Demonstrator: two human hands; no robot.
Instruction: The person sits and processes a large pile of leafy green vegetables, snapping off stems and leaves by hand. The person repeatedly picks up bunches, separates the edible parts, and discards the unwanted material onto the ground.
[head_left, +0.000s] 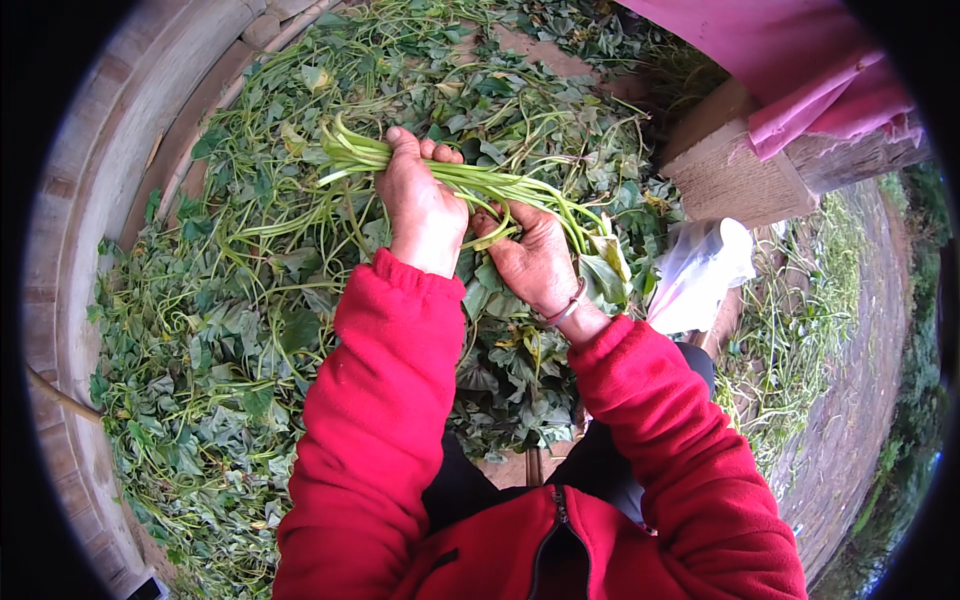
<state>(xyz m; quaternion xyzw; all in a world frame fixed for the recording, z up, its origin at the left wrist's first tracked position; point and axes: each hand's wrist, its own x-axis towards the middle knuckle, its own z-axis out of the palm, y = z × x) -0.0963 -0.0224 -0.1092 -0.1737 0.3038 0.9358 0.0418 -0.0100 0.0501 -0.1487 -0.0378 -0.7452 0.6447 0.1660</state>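
Observation:
My left hand (422, 199) is closed around a bundle of long green leaf stalks (480, 178), whose cut ends stick out to its left. To its right, my right hand (529, 255) has its thumb and fingers around some stalks lower in the bundle, where a loop of stalk bends over the fingers. A few drooping leaves (606, 262) hang at the bundle's right end. Under both hands spreads a thick layer of leafy green vines (300, 330), with some yellowed leaves among them.
A low wall (90, 247) curves along the left. At the upper right a squared wooden block (739, 169) stands below a pink cloth (795, 67). A whitish plastic bag (701, 274) lies right of my right hand. More loose stalks (810, 322) lie on the ground farther right.

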